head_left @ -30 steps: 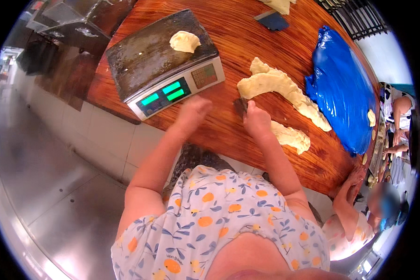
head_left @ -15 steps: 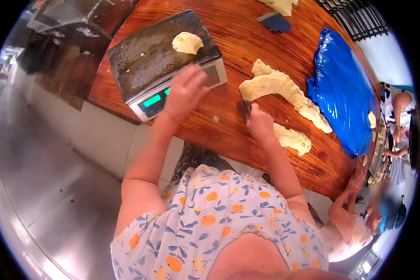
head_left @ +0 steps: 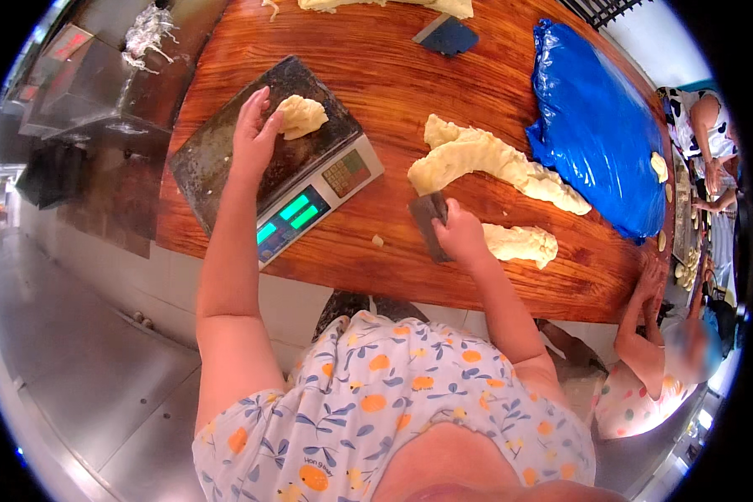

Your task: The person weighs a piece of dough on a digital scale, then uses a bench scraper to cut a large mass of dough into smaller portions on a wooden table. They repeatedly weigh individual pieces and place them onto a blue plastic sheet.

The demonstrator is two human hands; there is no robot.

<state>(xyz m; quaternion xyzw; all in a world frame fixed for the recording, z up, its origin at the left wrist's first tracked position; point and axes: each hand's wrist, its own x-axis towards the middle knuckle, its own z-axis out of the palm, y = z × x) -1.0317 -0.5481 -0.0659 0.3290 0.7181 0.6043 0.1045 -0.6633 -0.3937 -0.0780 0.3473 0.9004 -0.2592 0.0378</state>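
On the black platform of the scale point(head_left: 201, 180) sits a lump of pale dough point(head_left: 304, 117). My left hand point(head_left: 255, 138) is right beside that lump, fingers stretched and thumb apart; the thumb's edge meets the dough, though whether it presses is unclear. My right hand point(head_left: 463, 234) is closed on a dark dough scraper point(head_left: 427, 224), held just above or on the wooden table. Past the scraper lies a long curved strip of dough point(head_left: 498, 159). A shorter dough strip point(head_left: 523, 243) lies beside my right hand, partly covered by it.
A blue plastic sheet point(head_left: 598, 125) covers something at the right of the wooden table point(head_left: 351, 251). Another scraper with a blue part point(head_left: 450, 38) lies at the far side near more dough point(head_left: 393, 4). A small dough crumb point(head_left: 377, 240) lies near the front edge. Co-workers are at the right.
My left hand has moved from the scale's front up to the dough lump on its platform. My right hand still grips the scraper, now with more of its blade showing. The whole view has shifted.
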